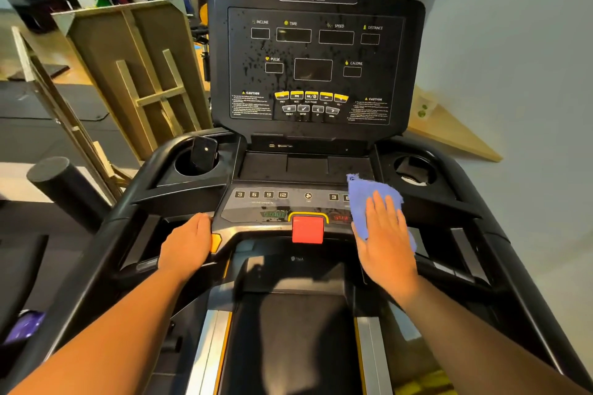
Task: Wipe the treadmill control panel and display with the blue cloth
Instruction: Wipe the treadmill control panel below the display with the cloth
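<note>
The treadmill's upright black display [316,64] fills the centre and is speckled with wet droplets. Below it lies the grey control panel [272,202] with number keys and a red stop button [307,229]. A blue cloth [369,199] lies flat over the right end of that panel, covering the right-hand keys. My right hand [385,234] presses on the cloth with straight, spread fingers. My left hand [187,242] curls over the left handlebar [128,218] at the panel's left edge, beside a yellow side button.
A dark phone [202,151] stands in the left cup holder; the right cup holder [415,170] holds something dark. Wooden frames [134,74] lean against the wall at left. A black padded roller [64,183] sits at lower left. The treadmill belt [288,346] runs below.
</note>
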